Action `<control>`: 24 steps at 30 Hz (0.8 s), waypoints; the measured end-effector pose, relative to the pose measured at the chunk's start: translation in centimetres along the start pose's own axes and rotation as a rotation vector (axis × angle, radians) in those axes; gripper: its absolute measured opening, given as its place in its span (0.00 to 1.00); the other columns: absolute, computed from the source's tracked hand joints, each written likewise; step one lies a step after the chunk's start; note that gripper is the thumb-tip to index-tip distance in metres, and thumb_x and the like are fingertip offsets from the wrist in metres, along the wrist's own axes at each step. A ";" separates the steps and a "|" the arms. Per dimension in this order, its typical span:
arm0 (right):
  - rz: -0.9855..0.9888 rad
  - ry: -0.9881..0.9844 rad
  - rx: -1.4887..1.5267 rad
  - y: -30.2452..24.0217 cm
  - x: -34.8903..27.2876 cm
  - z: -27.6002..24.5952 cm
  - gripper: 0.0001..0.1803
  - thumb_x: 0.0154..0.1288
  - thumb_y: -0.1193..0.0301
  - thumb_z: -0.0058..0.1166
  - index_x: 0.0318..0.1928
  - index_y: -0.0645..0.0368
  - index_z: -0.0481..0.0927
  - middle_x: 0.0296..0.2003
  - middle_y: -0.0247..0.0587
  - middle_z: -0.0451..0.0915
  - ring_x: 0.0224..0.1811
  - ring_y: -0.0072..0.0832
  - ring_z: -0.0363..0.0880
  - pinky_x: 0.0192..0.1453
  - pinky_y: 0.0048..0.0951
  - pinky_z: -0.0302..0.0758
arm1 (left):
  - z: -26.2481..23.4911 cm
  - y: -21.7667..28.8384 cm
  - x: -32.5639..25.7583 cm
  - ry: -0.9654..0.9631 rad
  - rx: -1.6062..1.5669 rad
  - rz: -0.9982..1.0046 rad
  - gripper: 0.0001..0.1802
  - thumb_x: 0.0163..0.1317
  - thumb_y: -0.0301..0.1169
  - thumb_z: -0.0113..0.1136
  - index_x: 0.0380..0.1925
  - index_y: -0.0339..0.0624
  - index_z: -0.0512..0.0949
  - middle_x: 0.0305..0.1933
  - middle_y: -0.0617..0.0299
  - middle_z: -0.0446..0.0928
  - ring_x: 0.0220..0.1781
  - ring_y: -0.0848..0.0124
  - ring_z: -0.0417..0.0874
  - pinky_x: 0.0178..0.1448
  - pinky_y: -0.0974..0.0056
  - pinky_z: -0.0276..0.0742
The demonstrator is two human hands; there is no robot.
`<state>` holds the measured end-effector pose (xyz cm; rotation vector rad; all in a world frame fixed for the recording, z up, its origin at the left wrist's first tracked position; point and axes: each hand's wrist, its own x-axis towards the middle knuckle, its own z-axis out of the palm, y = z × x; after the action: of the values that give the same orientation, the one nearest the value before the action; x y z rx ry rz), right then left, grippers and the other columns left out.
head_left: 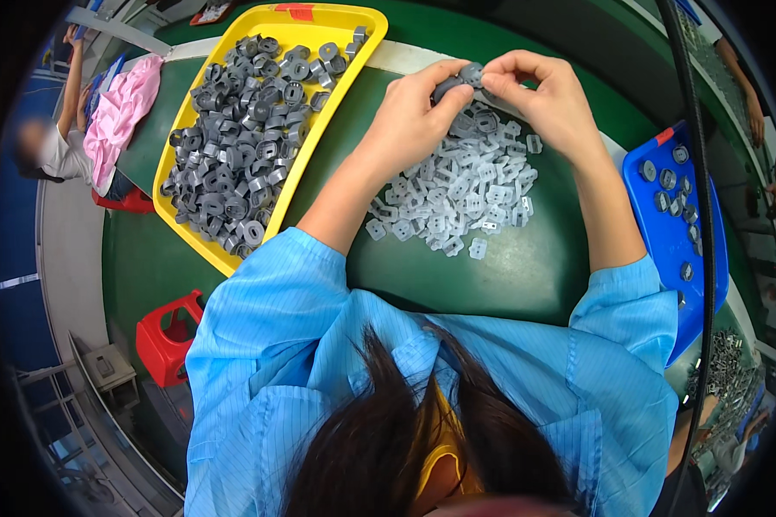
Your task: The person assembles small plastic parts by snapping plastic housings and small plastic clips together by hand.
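Both hands meet above the far side of a pile of small translucent white plastic plates [466,185] on the green table. My left hand [418,108] is closed round a dark grey ring-shaped plastic part [447,87], mostly covered by the fingers. Between thumb and index finger, my right hand [547,99] pinches a small grey plastic piece [472,74] against that part. Whether the two pieces are joined cannot be made out. To the left, a yellow tray [372,24] holds a heap of similar dark grey ring parts [241,142].
On the right, a blue tray [707,297] holds several grey round parts [666,178]. A black cable [704,215] runs down in front of it. A red stool [165,340] stands at the lower left. Pink cloth [122,112] and another person [56,151] are at the far left.
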<state>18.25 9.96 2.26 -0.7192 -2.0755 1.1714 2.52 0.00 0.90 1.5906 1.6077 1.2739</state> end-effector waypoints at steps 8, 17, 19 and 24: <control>0.175 -0.046 0.220 0.4 0.0 0.0 0.14 0.58 0.74 0.60 0.45 0.62 0.80 0.35 0.32 0.80 0.38 0.17 0.76 0.37 0.20 0.75 | 0.2 -0.7 0.2 -0.034 -0.076 -0.102 0.18 0.66 0.32 0.55 0.50 0.31 0.73 0.35 0.63 0.80 0.36 0.82 0.75 0.42 0.75 0.71; -0.215 0.316 -0.213 -0.9 -0.8 2.0 0.05 0.54 0.73 0.63 0.32 0.60 0.84 0.31 0.33 0.80 0.30 0.19 0.77 0.28 0.19 0.70 | 0.6 -0.7 0.4 0.020 -0.646 -0.157 0.12 0.66 0.28 0.53 0.46 0.32 0.72 0.34 0.61 0.79 0.33 0.79 0.76 0.36 0.74 0.72; -0.188 0.308 -0.177 -1.0 -0.8 2.0 0.05 0.54 0.73 0.63 0.32 0.60 0.84 0.31 0.32 0.80 0.29 0.19 0.76 0.28 0.19 0.70 | 0.8 -0.4 0.1 0.032 -0.642 -0.152 0.12 0.66 0.28 0.53 0.46 0.32 0.72 0.34 0.60 0.79 0.33 0.79 0.76 0.36 0.74 0.73; -0.051 0.180 -0.145 -0.7 -0.3 1.1 0.08 0.52 0.70 0.64 0.32 0.60 0.83 0.30 0.34 0.78 0.35 0.22 0.76 0.39 0.23 0.73 | 0.7 -0.8 0.1 0.031 -0.450 -0.087 0.13 0.64 0.29 0.55 0.45 0.33 0.73 0.32 0.62 0.80 0.31 0.79 0.77 0.36 0.72 0.74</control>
<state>17.51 8.85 2.32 -0.8035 -2.0281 0.9006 2.79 0.38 -0.12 1.2151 1.2737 1.4908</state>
